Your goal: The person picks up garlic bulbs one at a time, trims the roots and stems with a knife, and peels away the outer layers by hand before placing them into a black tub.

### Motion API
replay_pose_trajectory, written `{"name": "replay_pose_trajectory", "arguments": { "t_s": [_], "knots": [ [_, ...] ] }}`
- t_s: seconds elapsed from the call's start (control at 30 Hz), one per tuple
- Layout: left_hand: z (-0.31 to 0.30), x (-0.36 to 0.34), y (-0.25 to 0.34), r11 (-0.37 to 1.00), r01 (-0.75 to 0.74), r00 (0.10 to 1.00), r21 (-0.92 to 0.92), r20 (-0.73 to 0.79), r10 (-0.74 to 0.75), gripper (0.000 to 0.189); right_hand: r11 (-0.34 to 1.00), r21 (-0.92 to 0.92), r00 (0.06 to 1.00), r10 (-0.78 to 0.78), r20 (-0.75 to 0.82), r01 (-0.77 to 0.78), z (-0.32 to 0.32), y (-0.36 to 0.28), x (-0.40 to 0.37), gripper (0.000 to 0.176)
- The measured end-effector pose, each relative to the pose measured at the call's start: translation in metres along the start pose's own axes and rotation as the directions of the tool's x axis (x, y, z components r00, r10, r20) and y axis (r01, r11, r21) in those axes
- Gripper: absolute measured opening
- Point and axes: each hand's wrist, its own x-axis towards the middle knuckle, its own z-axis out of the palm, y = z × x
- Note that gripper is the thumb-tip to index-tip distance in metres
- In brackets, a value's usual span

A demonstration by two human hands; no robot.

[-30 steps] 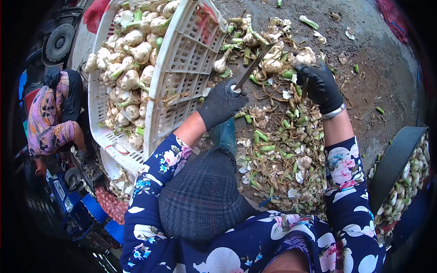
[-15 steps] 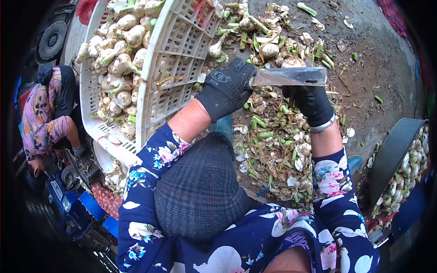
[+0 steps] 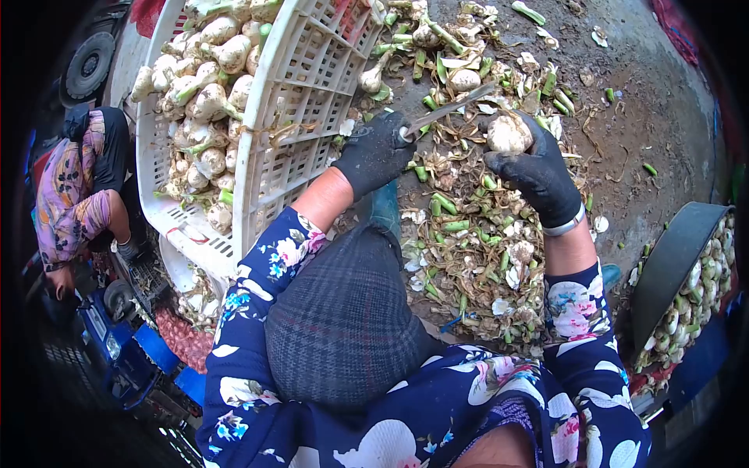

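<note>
My left hand (image 3: 376, 152), in a black glove, is closed round the handle of a knife (image 3: 452, 111). The blade points up and to the right, seen nearly edge-on. In my right hand (image 3: 542, 175), also black-gloved, I hold a pale garlic bulb (image 3: 509, 134) between thumb and fingers. A gap separates the blade from the bulb. Cut green stems and papery skins (image 3: 468, 226) lie on the ground beneath both hands. Close to my left hand stands a white slatted crate (image 3: 292, 101) holding stemmed garlic bulbs (image 3: 211, 105).
On the right, a dark round tub (image 3: 671, 265) is tilted beside a heap of garlic (image 3: 694, 312). Another person (image 3: 74, 195) bends down at the far left, near a blue vehicle (image 3: 109, 343) and a reddish mesh sack (image 3: 183, 341). Loose bulbs and stems lie ahead on the ground.
The knife blade has turned from flat and level to nearly edge-on and slanted. My left hand has moved slightly left and down. My right hand has turned, showing the bulb that the blade partly covered.
</note>
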Motion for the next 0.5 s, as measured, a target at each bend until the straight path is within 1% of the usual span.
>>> {"name": "replay_pose_trajectory", "arguments": {
  "t_s": [0.03, 0.07, 0.1, 0.13, 0.17, 0.2, 0.23, 0.27, 0.3, 0.33, 0.37, 0.4, 0.43, 0.47, 0.5],
  "knots": [
    [-0.006, 0.001, 0.011, 0.998, -0.068, 0.998, -0.002, -0.015, 0.068, 0.017, 1.000, -0.001, 1.000, 0.000, -0.006, 0.000, -0.003, 0.001, 0.000, 0.052],
    [-0.007, 0.001, 0.021, 0.988, -0.153, 0.986, 0.010, -0.063, 0.154, 0.016, 0.999, 0.048, 1.000, 0.007, -0.006, -0.007, -0.006, 0.001, 0.000, 0.046],
    [-0.008, 0.001, 0.031, 0.988, -0.156, 0.986, 0.009, -0.055, 0.157, 0.016, 0.995, 0.099, 1.000, 0.017, -0.004, -0.016, -0.007, 0.002, 0.000, 0.040],
    [-0.011, 0.001, 0.040, 0.973, -0.233, 0.970, 0.001, -0.068, 0.232, 0.015, 0.999, 0.024, 0.999, 0.038, 0.007, -0.038, -0.006, 0.002, 0.002, 0.036],
    [-0.011, 0.001, 0.044, 0.952, -0.305, 0.949, -0.009, -0.084, 0.303, 0.014, 0.999, 0.022, 0.999, 0.040, 0.009, -0.040, -0.007, 0.010, 0.004, 0.036],
    [-0.010, 0.002, 0.044, 0.950, -0.308, 0.949, 0.050, -0.056, 0.311, 0.013, 0.965, -0.194, 0.982, -0.184, -0.031, 0.175, -0.007, 0.024, 0.005, 0.035],
    [-0.006, 0.004, 0.037, 0.951, -0.307, 0.949, 0.049, -0.055, 0.309, 0.013, 0.841, -0.403, 0.916, -0.402, -0.021, 0.360, -0.009, 0.033, 0.006, 0.035],
    [0.001, 0.005, 0.022, 0.965, -0.250, 0.968, 0.084, -0.006, 0.252, 0.017, 0.499, -0.649, 0.786, -0.557, 0.268, 0.575, -0.012, 0.021, 0.007, 0.039],
    [0.006, 0.006, 0.008, 0.973, -0.195, 0.981, 0.125, 0.037, 0.192, 0.022, 0.499, -0.646, 0.785, -0.556, 0.273, 0.578, -0.005, 0.011, 0.001, 0.039],
    [0.009, 0.004, -0.010, 0.977, -0.036, 0.999, 0.212, 0.036, 0.029, 0.024, 0.881, -0.303, 0.925, -0.379, 0.003, 0.362, 0.010, -0.001, -0.011, 0.040],
    [0.009, -0.004, -0.017, 0.977, -0.030, 0.999, 0.213, 0.033, 0.023, 0.024, 0.982, 0.170, 0.989, -0.065, -0.135, 0.087, 0.019, -0.007, -0.017, 0.042],
    [0.010, -0.005, -0.024, 0.986, 0.028, 0.997, 0.162, 0.060, -0.038, 0.027, 0.985, 0.148, 0.990, -0.066, -0.124, 0.085, 0.014, -0.006, -0.015, 0.048],
    [0.012, -0.006, -0.027, 0.990, 0.086, 0.991, 0.112, 0.093, -0.097, 0.029, 0.983, 0.134, 0.987, -0.107, -0.120, 0.123, 0.007, -0.002, -0.011, 0.051],
    [0.020, -0.009, -0.026, 0.992, 0.122, 0.992, -0.014, -0.027, -0.123, 0.035, 0.975, 0.175, 0.983, -0.114, -0.147, 0.140, 0.002, 0.002, -0.008, 0.055],
    [0.025, -0.010, -0.029, 0.993, 0.118, 0.992, -0.016, -0.032, -0.119, 0.035, 0.965, 0.212, 0.978, -0.122, -0.168, 0.157, -0.003, 0.002, -0.004, 0.058]
  ]
}}
